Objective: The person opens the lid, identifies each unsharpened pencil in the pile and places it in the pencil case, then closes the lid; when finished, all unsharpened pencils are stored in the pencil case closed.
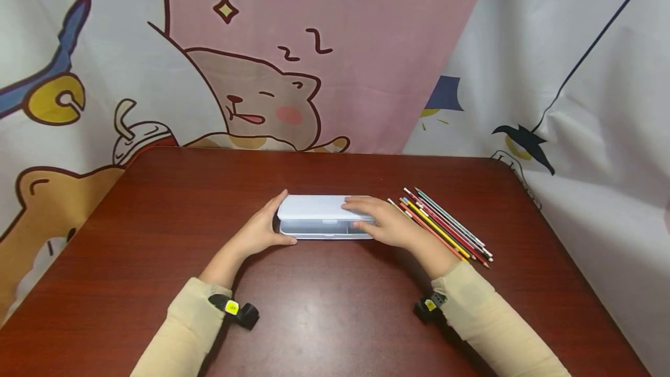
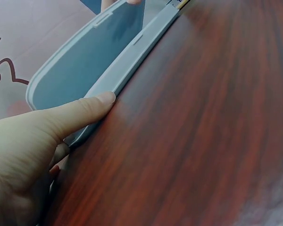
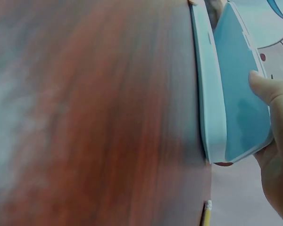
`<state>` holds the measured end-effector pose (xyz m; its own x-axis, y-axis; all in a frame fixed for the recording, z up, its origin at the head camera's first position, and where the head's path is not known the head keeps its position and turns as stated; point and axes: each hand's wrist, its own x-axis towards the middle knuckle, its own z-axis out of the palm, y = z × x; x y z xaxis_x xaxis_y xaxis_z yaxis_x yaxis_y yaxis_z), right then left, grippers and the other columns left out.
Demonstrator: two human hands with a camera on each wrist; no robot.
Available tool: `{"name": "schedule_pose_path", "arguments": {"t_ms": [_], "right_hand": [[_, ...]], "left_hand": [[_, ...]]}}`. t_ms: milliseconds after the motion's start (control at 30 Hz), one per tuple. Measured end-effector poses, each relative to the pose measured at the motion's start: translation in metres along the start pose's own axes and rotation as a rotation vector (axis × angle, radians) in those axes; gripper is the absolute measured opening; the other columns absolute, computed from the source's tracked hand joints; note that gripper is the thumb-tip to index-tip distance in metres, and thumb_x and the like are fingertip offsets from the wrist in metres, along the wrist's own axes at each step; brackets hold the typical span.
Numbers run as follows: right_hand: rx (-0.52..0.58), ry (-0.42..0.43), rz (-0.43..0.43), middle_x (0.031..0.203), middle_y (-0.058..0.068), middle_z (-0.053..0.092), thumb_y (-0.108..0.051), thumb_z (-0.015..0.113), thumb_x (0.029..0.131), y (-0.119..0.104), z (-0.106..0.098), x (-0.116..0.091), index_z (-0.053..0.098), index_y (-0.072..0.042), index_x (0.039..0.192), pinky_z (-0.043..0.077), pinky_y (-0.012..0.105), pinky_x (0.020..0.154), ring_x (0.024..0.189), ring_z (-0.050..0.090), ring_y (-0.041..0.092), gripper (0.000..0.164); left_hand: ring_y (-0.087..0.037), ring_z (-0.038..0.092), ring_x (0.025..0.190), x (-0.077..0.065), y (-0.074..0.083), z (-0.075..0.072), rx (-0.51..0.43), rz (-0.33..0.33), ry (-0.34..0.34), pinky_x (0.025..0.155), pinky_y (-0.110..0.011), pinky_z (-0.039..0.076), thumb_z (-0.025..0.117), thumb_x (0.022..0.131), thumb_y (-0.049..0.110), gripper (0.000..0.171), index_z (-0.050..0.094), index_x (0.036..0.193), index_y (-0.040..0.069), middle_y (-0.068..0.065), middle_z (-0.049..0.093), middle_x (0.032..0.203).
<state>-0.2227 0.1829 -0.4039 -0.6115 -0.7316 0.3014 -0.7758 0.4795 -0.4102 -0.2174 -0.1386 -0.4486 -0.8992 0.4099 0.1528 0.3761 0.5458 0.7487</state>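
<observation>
A white pencil case [image 1: 324,237] lies on the table with its hinged lid [image 1: 311,207] tilted partly up. My left hand [image 1: 259,230] grips the case's left end, its thumb [image 2: 82,113] along the front wall and its fingers behind. At the right end, my right hand [image 1: 389,224] holds the lid, with the thumb [image 3: 262,85] at the free edge and the other fingers over the outside. The gap under the lid shows part of the interior. In the right wrist view the lid's inner face [image 3: 240,99] is smooth and bluish.
Several coloured pencils [image 1: 445,226] lie in a loose slanted bundle right of the case, partly behind my right forearm. The dark red wooden table [image 1: 319,319] reaches back to a cartoon-printed curtain [image 1: 377,74]. Each wrist wears a small black camera [image 1: 246,315].
</observation>
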Motion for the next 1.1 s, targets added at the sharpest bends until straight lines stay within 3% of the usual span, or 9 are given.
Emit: {"name": "schedule_pose_path", "arguments": {"t_ms": [400, 567, 833, 1100], "right_hand": [[0.258, 0.115, 0.125, 0.122, 0.004, 0.063, -0.01, 0.068, 0.089, 0.003, -0.005, 0.008, 0.066, -0.009, 0.122, 0.042, 0.042, 0.096, 0.116, 0.055, 0.02, 0.033], [0.345, 0.162, 0.215, 0.116, 0.004, 0.066, -0.011, 0.068, 0.09, 0.005, -0.009, 0.015, 0.069, -0.009, 0.118, 0.046, 0.038, 0.088, 0.109, 0.058, 0.018, 0.028], [0.386, 0.221, 0.303, 0.113, 0.009, 0.067, -0.008, 0.068, 0.089, 0.009, -0.017, 0.029, 0.07, -0.004, 0.114, 0.044, 0.042, 0.091, 0.109, 0.058, 0.021, 0.025], [0.429, 0.266, 0.364, 0.114, 0.018, 0.065, -0.004, 0.067, 0.089, -0.003, -0.031, 0.041, 0.068, 0.005, 0.112, 0.042, 0.046, 0.093, 0.11, 0.056, 0.029, 0.025]], "left_hand": [[-0.035, 0.03, 0.136, 0.0, -0.001, 0.001, -0.038, -0.004, 0.016, 0.108, -0.051, 0.023, 0.091, 0.063, 0.022, 0.12, 0.014, 0.154, 0.009, -0.021, 0.029, 0.151], [-0.035, 0.036, 0.132, 0.0, -0.001, 0.002, -0.055, -0.003, 0.018, 0.107, -0.051, 0.025, 0.092, 0.062, 0.019, 0.124, 0.009, 0.154, 0.007, -0.026, 0.038, 0.144], [-0.031, 0.038, 0.132, 0.003, -0.004, 0.003, -0.073, 0.051, 0.033, 0.109, -0.047, 0.021, 0.092, 0.06, 0.011, 0.129, 0.001, 0.152, 0.0, -0.021, 0.045, 0.14], [-0.029, 0.038, 0.131, 0.003, -0.004, 0.003, -0.079, 0.058, 0.038, 0.108, -0.046, 0.024, 0.093, 0.058, 0.012, 0.135, -0.004, 0.153, 0.005, -0.02, 0.046, 0.139]]}}
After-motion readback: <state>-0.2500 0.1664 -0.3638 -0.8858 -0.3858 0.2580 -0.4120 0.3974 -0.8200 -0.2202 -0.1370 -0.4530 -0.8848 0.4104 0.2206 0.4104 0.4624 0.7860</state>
